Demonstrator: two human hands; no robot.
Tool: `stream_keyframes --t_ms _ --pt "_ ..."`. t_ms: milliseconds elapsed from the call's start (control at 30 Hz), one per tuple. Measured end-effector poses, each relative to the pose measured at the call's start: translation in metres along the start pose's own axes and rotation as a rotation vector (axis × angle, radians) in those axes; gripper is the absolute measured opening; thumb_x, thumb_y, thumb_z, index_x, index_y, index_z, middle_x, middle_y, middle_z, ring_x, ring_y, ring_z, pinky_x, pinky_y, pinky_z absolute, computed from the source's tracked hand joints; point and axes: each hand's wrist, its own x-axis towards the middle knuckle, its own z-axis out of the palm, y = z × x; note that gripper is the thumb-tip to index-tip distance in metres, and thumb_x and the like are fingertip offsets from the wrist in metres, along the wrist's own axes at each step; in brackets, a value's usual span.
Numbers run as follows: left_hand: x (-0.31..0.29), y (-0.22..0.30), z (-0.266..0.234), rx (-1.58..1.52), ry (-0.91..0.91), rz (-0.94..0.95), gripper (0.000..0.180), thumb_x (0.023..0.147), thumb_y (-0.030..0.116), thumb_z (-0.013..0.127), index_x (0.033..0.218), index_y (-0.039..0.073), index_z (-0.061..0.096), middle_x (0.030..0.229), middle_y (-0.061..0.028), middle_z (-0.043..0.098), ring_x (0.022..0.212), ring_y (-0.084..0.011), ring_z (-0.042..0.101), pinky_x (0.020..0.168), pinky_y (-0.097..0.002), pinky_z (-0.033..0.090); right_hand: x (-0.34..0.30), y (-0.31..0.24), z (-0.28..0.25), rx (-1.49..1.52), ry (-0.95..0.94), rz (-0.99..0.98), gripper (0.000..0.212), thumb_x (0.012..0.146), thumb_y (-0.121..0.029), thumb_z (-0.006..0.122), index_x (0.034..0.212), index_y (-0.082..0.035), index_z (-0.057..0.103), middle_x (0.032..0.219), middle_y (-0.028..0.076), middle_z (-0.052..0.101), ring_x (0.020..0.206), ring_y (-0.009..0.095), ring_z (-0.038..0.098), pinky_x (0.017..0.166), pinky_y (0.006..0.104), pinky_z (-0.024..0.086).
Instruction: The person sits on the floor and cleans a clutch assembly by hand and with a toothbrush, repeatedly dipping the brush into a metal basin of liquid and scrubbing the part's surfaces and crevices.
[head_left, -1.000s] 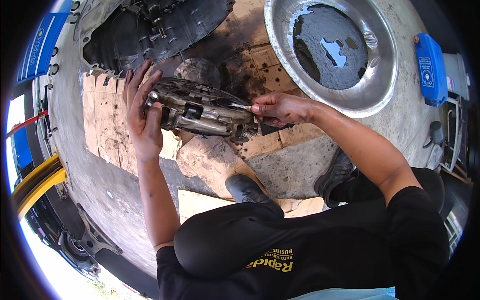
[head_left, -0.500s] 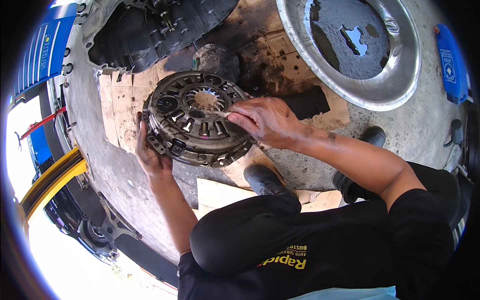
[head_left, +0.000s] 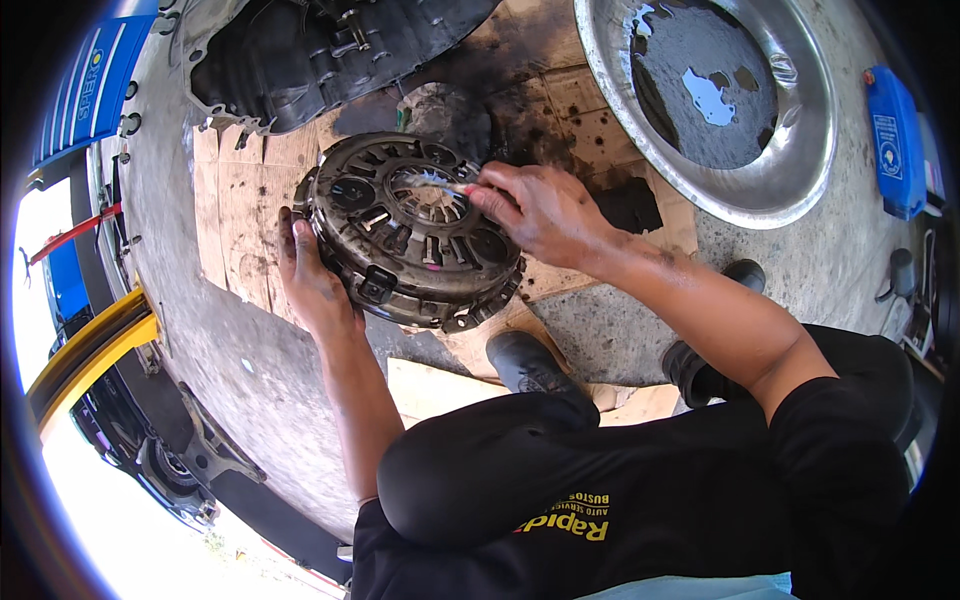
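Plainly, the left hand [head_left: 318, 285] has its fingers curled on the near-left rim of a clutch pressure plate [head_left: 412, 268], which sits tilted just to their right, its slotted face turned up. Opposite, the right hand [head_left: 550, 218] pinches a slim brush-like tool [head_left: 437, 182] narrowly between thumb and forefinger; its tip reaches left from those fingers, over the plate's central opening. Below both sets of fingers lies stained cardboard [head_left: 235, 235]. Beyond the left fingers is a dark transmission housing [head_left: 300, 80]; beyond and right of the right fingers, a metal basin [head_left: 805, 180] holds dark liquid [head_left: 690, 135].
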Motion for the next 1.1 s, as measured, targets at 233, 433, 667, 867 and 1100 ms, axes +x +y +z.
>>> stream_keyframes --t_ms 233,433,667,867,1100 --pt "0.01 -0.012 -0.02 -0.054 -0.011 -0.045 0.048 0.106 0.016 0.048 0.15 -0.001 0.038 0.134 -0.0203 0.058 0.114 -0.0266 0.063 0.095 -0.0369 0.054 -0.004 0.015 0.027 -0.137 -0.055 -0.012 0.035 0.104 -0.037 0.048 0.101 -0.007 0.065 0.086 0.019 0.068 0.082 0.039 0.068 0.071 0.0483 0.054" --pt "-0.001 -0.014 -0.02 -0.038 0.027 -0.036 0.046 0.106 0.014 0.047 0.149 -0.001 0.039 0.135 -0.021 0.057 0.115 -0.0281 0.063 0.096 -0.0386 0.054 0.044 -0.018 0.022 -0.07 -0.155 0.065 0.041 0.107 -0.042 0.038 0.103 -0.007 0.058 0.084 0.02 0.066 0.082 0.041 0.066 0.072 0.0502 0.053" --pt "-0.007 -0.02 -0.024 -0.035 -0.023 0.022 0.048 0.107 0.015 0.046 0.152 -0.001 0.036 0.137 -0.0181 0.055 0.117 -0.0232 0.059 0.099 -0.0348 0.049 0.056 0.005 0.052 -0.251 0.004 -0.138 0.036 0.105 -0.035 0.044 0.1 -0.005 0.064 0.085 0.021 0.069 0.084 0.04 0.069 0.075 0.049 0.055" --pt "-0.038 -0.024 -0.015 -0.004 -0.052 0.128 0.049 0.108 0.014 0.045 0.153 -0.002 0.033 0.144 -0.019 0.048 0.124 -0.0224 0.053 0.105 -0.0335 0.045 0.049 0.051 0.007 -0.387 -0.197 0.202 0.037 0.104 -0.036 0.046 0.1 -0.006 0.068 0.093 0.017 0.071 0.096 0.037 0.069 0.086 0.0462 0.053" --pt "-0.06 -0.024 -0.006 0.133 -0.154 0.302 0.05 0.107 0.01 0.043 0.152 -0.007 0.03 0.153 -0.02 0.04 0.138 -0.0254 0.043 0.114 -0.0368 0.035 0.024 0.092 -0.014 -0.405 -0.17 0.438 0.038 0.105 -0.038 0.044 0.114 -0.006 0.063 0.103 0.02 0.07 0.105 0.035 0.067 0.09 0.0483 0.05"
